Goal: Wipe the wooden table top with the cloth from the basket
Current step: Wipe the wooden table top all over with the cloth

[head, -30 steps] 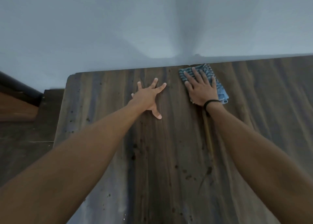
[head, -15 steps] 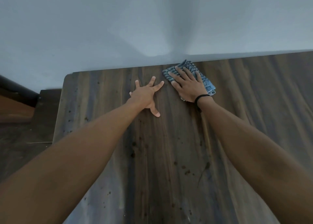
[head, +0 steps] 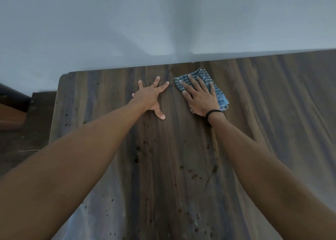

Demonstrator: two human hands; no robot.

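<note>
The cloth (head: 220, 96), blue with dark stripes and folded into a small pad, lies on the wooden table (head: 181, 176) close to its far edge, where the top meets a pale wall (head: 163, 21). The right hand (head: 200, 98) lies flat on the cloth, fingers straight and a little apart, pressing it down onto the wood. Cloth shows past the fingertips and along the side of the hand away from the left hand. A black band (head: 213, 112) circles the right wrist, just nearer the person than the cloth.

Left of the cloth, near but not touching it, the left hand (head: 151, 96) rests on the bare wood with its fingers spread wide and the thumb pointing back toward the person. It holds nothing.

Farther left of the cloth the table ends in a rounded corner and a straight side edge, with dark floor (head: 27, 130) below. Right of the cloth the table top runs on out of view. Nearer than the cloth, between the two forearms, a long stretch of wood reaches toward the person, dotted with dark spots (head: 136, 159).
</note>
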